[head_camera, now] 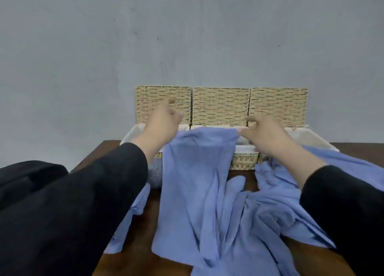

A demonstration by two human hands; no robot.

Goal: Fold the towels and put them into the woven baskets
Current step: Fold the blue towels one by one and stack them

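A blue towel (197, 171) hangs lifted in front of the woven baskets, its lower part trailing on the table. My right hand (264, 134) pinches its top right corner. My left hand (162, 126) is at the top left corner, which runs under the palm, and appears to hold it with the thumb raised. Three woven baskets stand in a row with white liners and raised lids: left (129, 137), middle (243, 161), right (313, 135). More blue towels (278, 205) lie crumpled on the right.
The dark wooden table (139, 246) ends at the grey wall behind the baskets. A blue cloth strip (131, 217) hangs over the table's left side. A grey-blue textured cloth (154, 172) lies in front of the left basket. Black sleeves cover both my forearms.
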